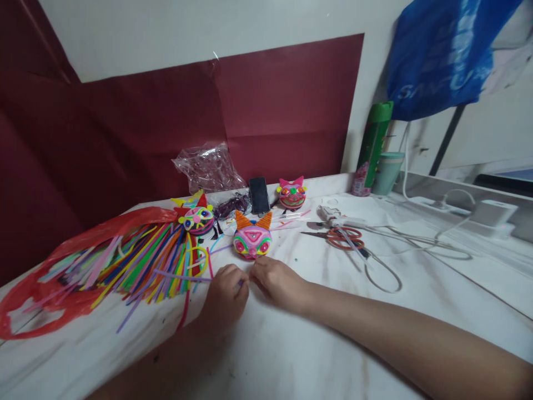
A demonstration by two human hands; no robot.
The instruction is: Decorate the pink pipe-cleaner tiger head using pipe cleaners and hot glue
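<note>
My left hand (227,291) is closed around a purple pipe cleaner (183,276), whose long end sticks out to the left over the pile. A bit of purple also shows at its thumb. Right beside it, my right hand (277,282) has its fingers pinched together; what lies between them is hidden. Just beyond both hands sits a pink animal head (252,244) with orange ears, made of coiled pipe cleaners. Two similar heads stand farther back: a red-eared one (197,219) at the left and a pink-eared one (292,193) at the right.
Many coloured pipe cleaners (145,261) lie on a red plastic bag (75,239) at left. Behind are clear wrapping (210,166) and a phone (259,195). Orange-handled scissors (343,239), a glue gun (331,215) and cables (416,236) lie right, near a green can (372,149).
</note>
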